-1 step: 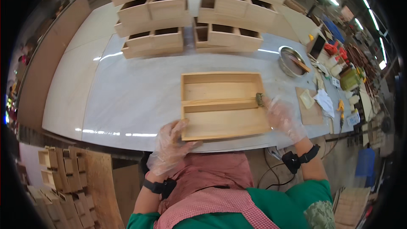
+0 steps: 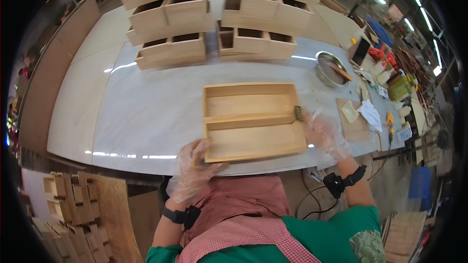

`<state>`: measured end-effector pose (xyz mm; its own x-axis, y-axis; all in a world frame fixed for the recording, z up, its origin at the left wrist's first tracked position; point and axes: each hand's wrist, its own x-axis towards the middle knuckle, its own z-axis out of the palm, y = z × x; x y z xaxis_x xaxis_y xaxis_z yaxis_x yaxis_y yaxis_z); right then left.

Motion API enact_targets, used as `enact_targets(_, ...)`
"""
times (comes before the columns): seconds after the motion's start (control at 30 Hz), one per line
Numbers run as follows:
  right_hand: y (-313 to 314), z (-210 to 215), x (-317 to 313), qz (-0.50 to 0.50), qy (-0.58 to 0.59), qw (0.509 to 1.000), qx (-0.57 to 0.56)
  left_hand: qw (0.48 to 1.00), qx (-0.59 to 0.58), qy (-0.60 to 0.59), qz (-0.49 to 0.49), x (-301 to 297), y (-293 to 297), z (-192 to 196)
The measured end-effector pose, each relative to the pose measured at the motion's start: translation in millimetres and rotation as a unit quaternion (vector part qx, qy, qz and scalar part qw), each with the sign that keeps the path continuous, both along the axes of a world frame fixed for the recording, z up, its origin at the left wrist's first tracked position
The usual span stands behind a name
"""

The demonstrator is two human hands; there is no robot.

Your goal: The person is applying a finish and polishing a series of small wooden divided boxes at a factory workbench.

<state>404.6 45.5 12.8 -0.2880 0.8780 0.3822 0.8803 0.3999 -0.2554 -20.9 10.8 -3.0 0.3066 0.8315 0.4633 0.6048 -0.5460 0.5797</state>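
Note:
In front of me on the table lies a shallow, open wooden box, split by a lengthwise divider into two compartments. My left hand, in a clear plastic glove, grips its near left corner with the thumb along the near side. At the right wall, by the divider's end, my gloved right hand pinches a small, dark greenish wad, perhaps a piece of cloth or sponge. The wad touches the box's right rim. Some of the right fingers are blurred behind the loose plastic.
Stacked wooden boxes line the far side in two piles. To the right stand a metal bowl with a brush in it, a white cloth, bottles and a yellow-handled tool. More boxes are low at the left.
The whole view has shifted slightly, so the table and boxes appear a little farther left. Both hands keep about the same places on the box.

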Motion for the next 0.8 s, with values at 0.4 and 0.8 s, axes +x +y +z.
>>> enact_targets(0.4,-17,23,-13,-0.108,0.081,0.986,-0.098,0.998,0.015,-0.058,-0.022,8,-10,-1)
enact_targets(0.8,36,63,-222,0.244,-0.155,0.954,-0.081,0.992,-0.042,-0.112,-0.028,16,-25,3)
